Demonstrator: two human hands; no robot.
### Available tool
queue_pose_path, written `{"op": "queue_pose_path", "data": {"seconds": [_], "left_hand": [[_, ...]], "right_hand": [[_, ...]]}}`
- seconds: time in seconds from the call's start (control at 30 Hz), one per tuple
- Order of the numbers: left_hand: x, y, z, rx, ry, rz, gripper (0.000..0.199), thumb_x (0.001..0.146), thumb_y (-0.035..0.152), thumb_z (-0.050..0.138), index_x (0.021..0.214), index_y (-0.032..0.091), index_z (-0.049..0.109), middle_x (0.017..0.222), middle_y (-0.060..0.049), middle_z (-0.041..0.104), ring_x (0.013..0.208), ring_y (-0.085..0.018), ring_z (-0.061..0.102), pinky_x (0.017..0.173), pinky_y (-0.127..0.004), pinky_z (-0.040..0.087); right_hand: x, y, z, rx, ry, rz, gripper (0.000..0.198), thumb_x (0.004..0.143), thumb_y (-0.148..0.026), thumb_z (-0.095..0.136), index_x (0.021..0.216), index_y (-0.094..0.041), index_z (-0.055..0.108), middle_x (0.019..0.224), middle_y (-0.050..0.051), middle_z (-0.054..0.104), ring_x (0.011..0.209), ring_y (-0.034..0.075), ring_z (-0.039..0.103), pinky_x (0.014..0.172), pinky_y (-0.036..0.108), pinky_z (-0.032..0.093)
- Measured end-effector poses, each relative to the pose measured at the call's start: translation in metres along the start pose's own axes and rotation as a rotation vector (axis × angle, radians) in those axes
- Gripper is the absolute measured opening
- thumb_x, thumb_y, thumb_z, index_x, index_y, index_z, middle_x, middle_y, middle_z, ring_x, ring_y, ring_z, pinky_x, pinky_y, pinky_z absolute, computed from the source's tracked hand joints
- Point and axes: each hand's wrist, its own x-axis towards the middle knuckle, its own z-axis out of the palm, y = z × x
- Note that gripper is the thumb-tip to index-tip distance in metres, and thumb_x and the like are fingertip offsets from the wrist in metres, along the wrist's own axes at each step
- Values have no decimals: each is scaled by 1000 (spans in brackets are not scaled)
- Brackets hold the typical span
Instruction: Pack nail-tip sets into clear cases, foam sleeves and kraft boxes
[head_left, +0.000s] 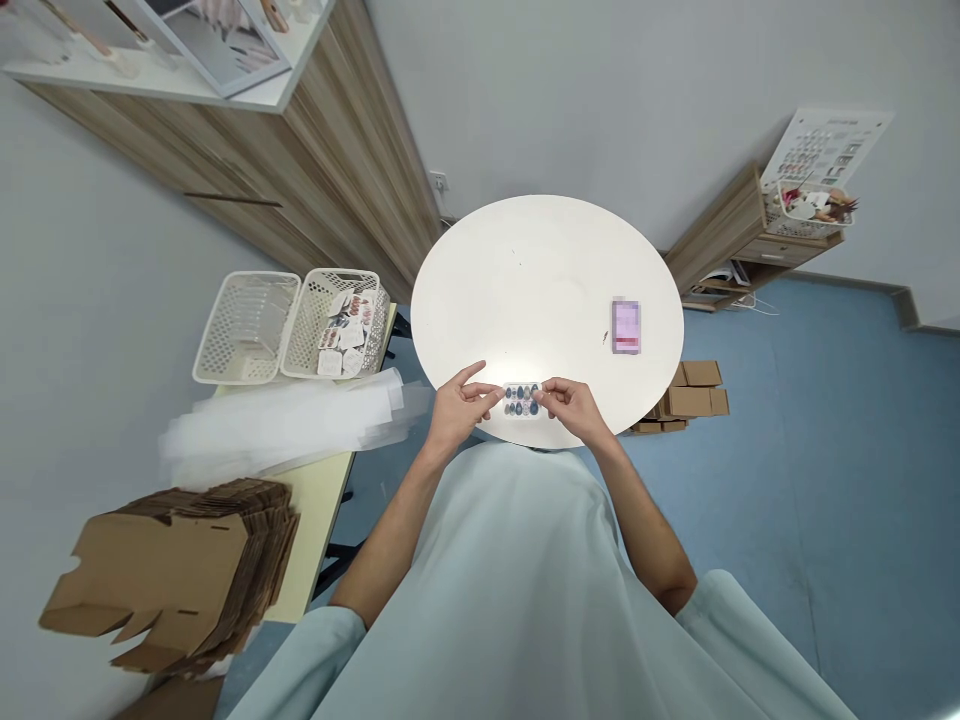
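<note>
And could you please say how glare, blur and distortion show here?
In the head view, glare brightens the table just beyond the tray, the top-left shelf looks blurred, the cabinet slants, probably from wide-angle stretch, and the purple item is pixelated.

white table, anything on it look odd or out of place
A small dark mark beside the pixelated purple item stands out against the white tabletop; whether scuff or debris, I cannot tell.
</note>
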Motion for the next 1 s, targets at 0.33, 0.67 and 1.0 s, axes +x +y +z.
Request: {"op": "queue_pose_path", "data": {"seconds": [0.33,0.67,1.0], "left_hand": [[4,0,-1,-3,-31,-2,99,71,56,89,154,16,54,104,-11,81,59,-13,61,56,-28,47],[6,-3,9,47,-150,-139,67,81,83,67,77,18,82,79,-12,78,48,-12,49,46,-28,34],[20,4,15,104,-195,-179,71,79,86,66,76,17,84,81,-14,81,45,-11,48,43,-27,31]], "right_hand": [[3,-1,-4,-40,2,-15,47,83,-70,76,83,-23,68,64,-2,59,59,16,55,62,31,49],[9,-10,-10,-74,93,-83,45,85,-68,73,85,-23,68,68,0,60,63,17,56,62,31,46],[7,-13,-15,-142,75,-205,40,90,-65,73,87,-25,72,96,5,69,84,20,63,68,32,50]]}}
